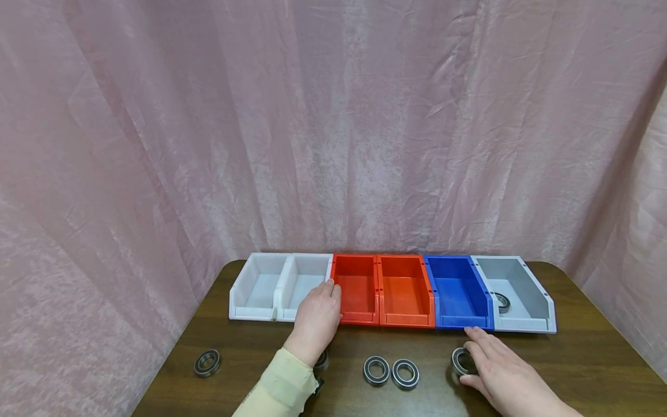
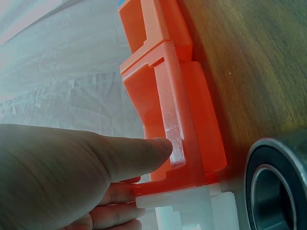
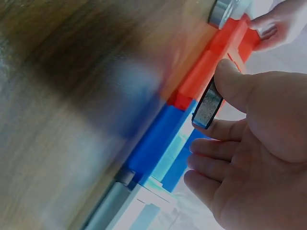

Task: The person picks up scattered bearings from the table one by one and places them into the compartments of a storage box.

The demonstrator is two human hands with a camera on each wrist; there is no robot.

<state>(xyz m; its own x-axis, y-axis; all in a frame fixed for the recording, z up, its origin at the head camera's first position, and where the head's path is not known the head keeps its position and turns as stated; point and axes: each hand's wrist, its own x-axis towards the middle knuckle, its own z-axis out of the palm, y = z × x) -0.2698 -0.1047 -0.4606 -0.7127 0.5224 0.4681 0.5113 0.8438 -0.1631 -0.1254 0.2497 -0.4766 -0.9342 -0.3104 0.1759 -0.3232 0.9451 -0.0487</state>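
Observation:
My left hand [image 1: 318, 313] grips the front left corner of the red bin [image 1: 358, 318], beside a white bin [image 1: 285, 313]. In the left wrist view its thumb [image 2: 160, 149] lies against the bin's front, and the other fingers reach to the side wall. My right hand [image 1: 497, 368] pinches a metal ball bearing [image 3: 208, 106] between thumb and index finger, in front of the blue bin [image 1: 464, 322]. The right hand's other fingers are loosely bent. Partly hidden by the left wrist, another bearing [image 2: 251, 184] stands on the table close to the bins.
Two bearings, one [image 1: 376, 370] beside the other [image 1: 406, 374], lie mid-table. A further bearing [image 1: 207, 363] lies at the left. The grey bin [image 1: 526, 325] at the row's right end holds a bearing [image 1: 502, 303]. An orange bin [image 1: 407, 319] stands between red and blue. Behind hangs a pink curtain [image 1: 354, 127].

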